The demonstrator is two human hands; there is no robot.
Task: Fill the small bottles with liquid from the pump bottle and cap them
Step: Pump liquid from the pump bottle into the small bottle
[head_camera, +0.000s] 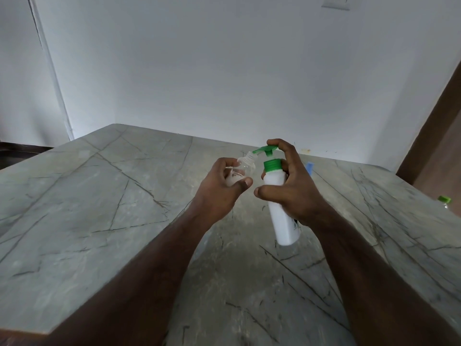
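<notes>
My right hand (291,186) grips a white pump bottle (282,216) with a green collar and green pump head (265,149), held in the air and tilted; my index finger rests on top of the pump head. My left hand (222,188) holds a small clear bottle (243,168), tilted so its open threaded neck sits right under the pump's spout. Whitish liquid shows inside the small bottle behind my fingers. Both are held above the grey marble table (99,208).
A small blue object (309,168) lies on the table behind my right hand. Another small bottle with a green cap (444,201) sits at the table's right edge. A white wall runs behind the table, with a brown door frame at right.
</notes>
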